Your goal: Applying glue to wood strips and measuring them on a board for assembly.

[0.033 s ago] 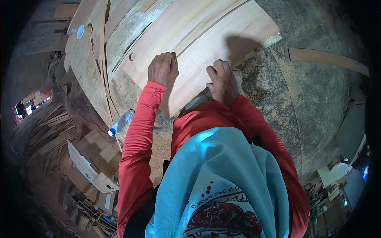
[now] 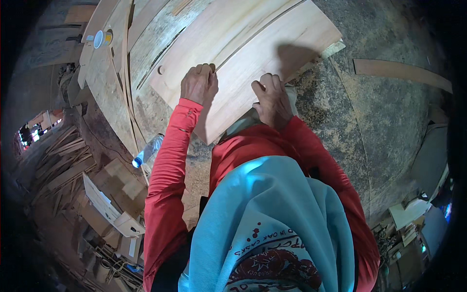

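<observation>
Two pale wooden boards [image 2: 272, 63] lie side by side at a slant in front of me, with a dark narrow gap between them. Over the near end of that gap is my left hand [image 2: 198, 83], its fingers curled and closed; anything in them is hidden. A round dark hole [image 2: 160, 70] marks the board left of this hand. My right hand [image 2: 273, 100] is at the near board's edge close to my body, fingers bent in a loose curl and thumb tucked below. What it may hold cannot be made out.
A white cup [image 2: 99, 39] stands on the worktop beside long thin wooden strips [image 2: 126, 63]. A plastic bottle with a blue cap [image 2: 148, 150] lies left of my arm. Scrap wood [image 2: 63, 158] is heaped at far left. A curved plank [image 2: 401, 74] lies at right, near scattered sawdust.
</observation>
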`<state>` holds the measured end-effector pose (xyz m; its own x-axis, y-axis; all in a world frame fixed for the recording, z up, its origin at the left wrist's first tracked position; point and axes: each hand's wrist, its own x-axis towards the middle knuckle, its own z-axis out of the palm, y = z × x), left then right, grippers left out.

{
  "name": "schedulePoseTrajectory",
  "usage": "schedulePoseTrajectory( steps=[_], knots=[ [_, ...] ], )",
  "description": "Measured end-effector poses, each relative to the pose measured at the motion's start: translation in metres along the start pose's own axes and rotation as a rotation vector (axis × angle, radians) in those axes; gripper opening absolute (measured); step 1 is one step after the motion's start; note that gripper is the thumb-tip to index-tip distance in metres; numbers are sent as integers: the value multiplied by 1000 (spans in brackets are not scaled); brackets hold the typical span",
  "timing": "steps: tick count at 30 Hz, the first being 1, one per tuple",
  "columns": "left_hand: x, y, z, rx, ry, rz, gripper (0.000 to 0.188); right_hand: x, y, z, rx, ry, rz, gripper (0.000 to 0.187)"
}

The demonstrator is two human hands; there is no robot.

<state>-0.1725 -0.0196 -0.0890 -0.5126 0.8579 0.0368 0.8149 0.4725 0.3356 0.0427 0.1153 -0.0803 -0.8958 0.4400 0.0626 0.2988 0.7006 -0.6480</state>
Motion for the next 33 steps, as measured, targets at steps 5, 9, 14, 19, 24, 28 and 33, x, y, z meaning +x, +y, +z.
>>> schedulePoseTrajectory(
  steps=[5,9,14,19,24,28,33],
  knots=[
    [3,-2,-5,-22,-13,62,13,2,-2,1,-66,-68,-13,46],
    [2,1,-7,-73,-34,38,16,6,-6,11,-229,-7,-141,38],
    [2,-5,-30,-34,52,122,15,6,-7,16,-262,-7,-195,32],
    [9,17,-77,-161,38,-114,11,-4,-6,10,71,164,-71,35],
    [-45,11,-28,-749,-103,-344,6,-43,0,28,756,50,323,16],
    [-40,32,-24,-457,-124,-343,6,-49,5,43,1168,-14,859,24],
    [21,-35,-11,-170,155,-57,22,-50,13,42,1188,5,799,36]
  ],
)
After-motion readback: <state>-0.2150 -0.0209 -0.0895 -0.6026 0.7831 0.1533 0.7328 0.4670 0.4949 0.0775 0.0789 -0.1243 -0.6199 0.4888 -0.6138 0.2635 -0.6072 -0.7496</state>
